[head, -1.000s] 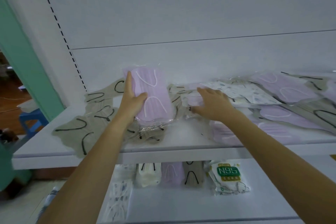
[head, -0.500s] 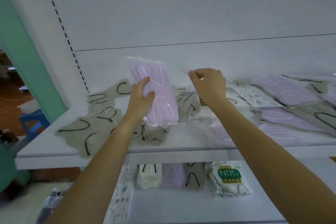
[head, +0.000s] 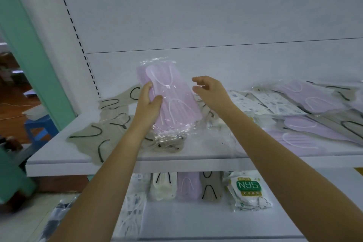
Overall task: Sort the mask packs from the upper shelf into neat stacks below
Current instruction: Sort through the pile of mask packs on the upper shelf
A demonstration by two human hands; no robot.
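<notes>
Pinching the lilac mask pack (head: 170, 100) along its left edge, the fingers (head: 147, 87) of my left hand (head: 149, 104) curl behind the clear wrapper while my thumb presses on the front, so the pack is firmly held. It stands nearly upright, leaning a little to the left, lifted above the upper shelf (head: 206, 149). I cannot tell whether its crinkled lower end touches what lies under it. My right hand (head: 213, 93) hovers just beside the pack's right edge, its fingers (head: 198, 79) loosely bent and spread, holding nothing and not touching the plastic. Below and to the left of my left wrist, grey masks with black ear loops (head: 92, 135) sprawl in a loose heap over the shelf's left end, some hanging over its front lip. Beyond my right forearm lie white patterned packs (head: 275, 102), and further right more lilac packs (head: 306, 96) overlap one another. On the lower shelf (head: 196, 222), a row stands at the back under the upper board: a white stack (head: 162, 188), a lilac stack (head: 188, 185) and a grey stack (head: 211, 186) side by side and touching, then an N95 pack (head: 248, 188) just to their right. A patterned pack (head: 133, 208) lies at the left end of that shelf. Off to the far left are a green pillar (head: 29, 45) and a blue stool (head: 39, 125).
</notes>
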